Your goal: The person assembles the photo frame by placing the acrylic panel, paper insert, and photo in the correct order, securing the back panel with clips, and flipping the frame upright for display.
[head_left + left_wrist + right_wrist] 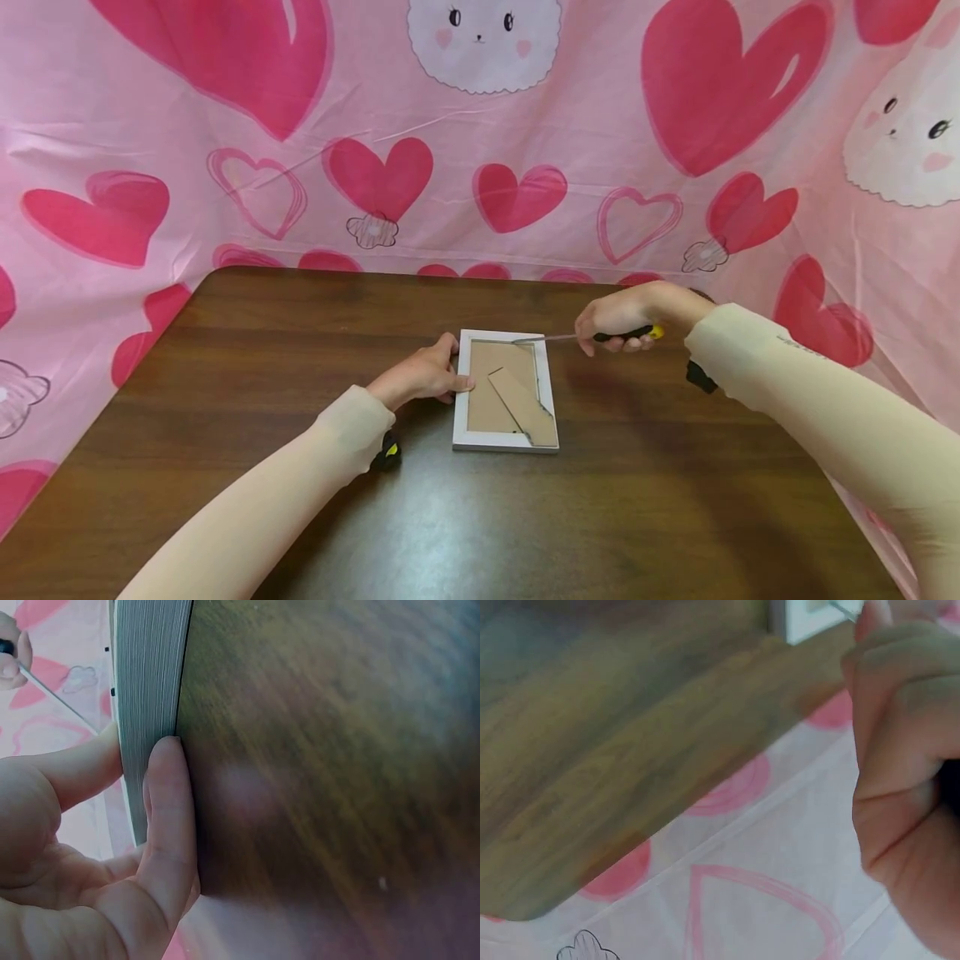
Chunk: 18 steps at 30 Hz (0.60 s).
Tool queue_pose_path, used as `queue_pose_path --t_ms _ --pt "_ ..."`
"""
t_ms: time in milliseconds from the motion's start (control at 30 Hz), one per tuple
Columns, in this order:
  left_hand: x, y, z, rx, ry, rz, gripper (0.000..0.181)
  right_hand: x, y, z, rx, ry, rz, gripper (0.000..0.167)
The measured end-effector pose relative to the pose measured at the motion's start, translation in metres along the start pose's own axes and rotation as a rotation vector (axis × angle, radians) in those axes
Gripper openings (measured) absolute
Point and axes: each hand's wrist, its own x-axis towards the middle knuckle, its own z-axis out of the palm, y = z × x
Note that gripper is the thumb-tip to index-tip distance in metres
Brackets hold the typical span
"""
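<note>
A white picture frame (pixel 491 438) lies face down on the table, its brown backing board (pixel 482 408) and slanted stand leg (pixel 523 407) facing up. My left hand (pixel 423 372) grips the frame's left side, thumb on top of the border. In the left wrist view, that hand (pixel 97 885) pinches the frame's ridged edge (pixel 154 667). My right hand (pixel 618 318) holds a screwdriver (pixel 555 337) by its black and yellow handle. The metal shaft points left, its tip at the backing's far edge near the upper right corner. In the right wrist view, the fingers (pixel 911 735) mostly hide the handle.
The dark wooden table (pixel 315 333) surrounds the frame on every side. Behind it and along both sides hangs a pink cloth (pixel 450 125) printed with hearts and white animal faces. A black wrist device (pixel 387 452) sits under the left cuff.
</note>
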Motion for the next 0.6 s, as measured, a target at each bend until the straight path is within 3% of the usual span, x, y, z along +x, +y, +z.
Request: queue_pose_path --t_ms 267,600 --pt "-0.001 0.001 0.000 0.002 0.002 0.023 0.054 0.002 0.000 0.024 -0.107 0.098 -0.012 0.034" --pt "0.000 -0.001 0.001 0.010 -0.005 0.036 0.052 0.006 -0.002 0.049 -0.352 0.240 -0.024 0.028"
